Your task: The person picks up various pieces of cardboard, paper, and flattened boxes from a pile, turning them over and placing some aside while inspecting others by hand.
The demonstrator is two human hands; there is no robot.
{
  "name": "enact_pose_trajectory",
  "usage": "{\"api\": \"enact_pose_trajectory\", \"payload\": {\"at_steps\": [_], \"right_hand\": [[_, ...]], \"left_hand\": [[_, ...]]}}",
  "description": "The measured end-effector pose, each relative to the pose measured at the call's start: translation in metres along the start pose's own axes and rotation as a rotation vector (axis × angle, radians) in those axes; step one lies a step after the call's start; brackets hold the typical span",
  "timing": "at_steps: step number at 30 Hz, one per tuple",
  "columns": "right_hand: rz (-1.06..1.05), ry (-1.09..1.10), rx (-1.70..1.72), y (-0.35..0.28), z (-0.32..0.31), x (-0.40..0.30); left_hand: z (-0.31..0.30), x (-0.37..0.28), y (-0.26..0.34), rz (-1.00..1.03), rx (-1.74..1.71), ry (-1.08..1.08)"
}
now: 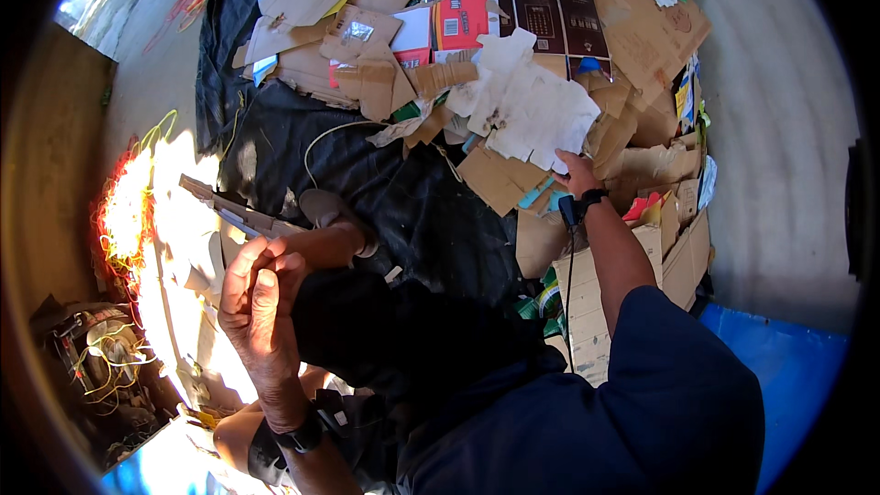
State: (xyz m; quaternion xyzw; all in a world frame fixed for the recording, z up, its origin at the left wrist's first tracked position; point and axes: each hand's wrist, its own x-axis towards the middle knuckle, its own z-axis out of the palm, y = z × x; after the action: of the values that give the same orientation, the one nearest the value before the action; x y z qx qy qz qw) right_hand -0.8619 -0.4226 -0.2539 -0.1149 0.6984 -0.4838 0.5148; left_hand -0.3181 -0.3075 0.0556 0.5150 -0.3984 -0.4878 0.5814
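My right hand [578, 173] grips the lower right edge of a torn white paperboard sheet [543, 106], which bears brown stains and ragged edges. The sheet spreads across a heap of flattened cardboard [643, 48]. Below that hand, a brown cardboard flap [500, 179] sticks out of the heap. My left hand [260, 309] is raised over my lap, its fingers loosely curled and the thumb apart from them, with nothing visible in it. Red printed carton board [459, 14] and dark brown printed board [540, 17] lie behind the white sheet.
Black sheeting [426, 220] covers the ground before me, with a sandal [322, 208] on it. Upright cardboard pieces [612, 289] stand at my right. Tangled red and yellow strapping [124, 213] lies at left. A blue surface [777, 357] is at lower right. A cable hangs from my right wrist.
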Motion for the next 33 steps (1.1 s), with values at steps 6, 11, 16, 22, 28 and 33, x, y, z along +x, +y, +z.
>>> {"api": "enact_pose_trajectory", "payload": {"at_steps": [6, 11, 16, 22, 28, 33], "right_hand": [[-0.131, 0.064, -0.209, -0.023, -0.009, 0.000], [-0.363, 0.027, -0.244, -0.053, -0.016, 0.015], [-0.766, 0.230, -0.491, -0.117, -0.018, 0.068], [-0.897, 0.269, -0.559, -0.181, -0.024, 0.121], [-0.537, 0.087, -0.423, -0.194, -0.012, 0.144], [-0.855, 0.162, -0.454, -0.200, 0.000, 0.151]], "left_hand": [[-0.003, 0.000, -0.001, 0.006, 0.014, 0.003], [0.000, 0.001, -0.001, 0.005, 0.013, 0.004], [0.002, 0.003, 0.001, -0.019, 0.064, 0.020], [0.001, 0.005, 0.000, -0.029, 0.050, 0.010], [0.004, 0.005, 0.001, -0.058, 0.097, 0.024], [0.009, 0.007, 0.000, -0.053, 0.077, -0.021]]}}
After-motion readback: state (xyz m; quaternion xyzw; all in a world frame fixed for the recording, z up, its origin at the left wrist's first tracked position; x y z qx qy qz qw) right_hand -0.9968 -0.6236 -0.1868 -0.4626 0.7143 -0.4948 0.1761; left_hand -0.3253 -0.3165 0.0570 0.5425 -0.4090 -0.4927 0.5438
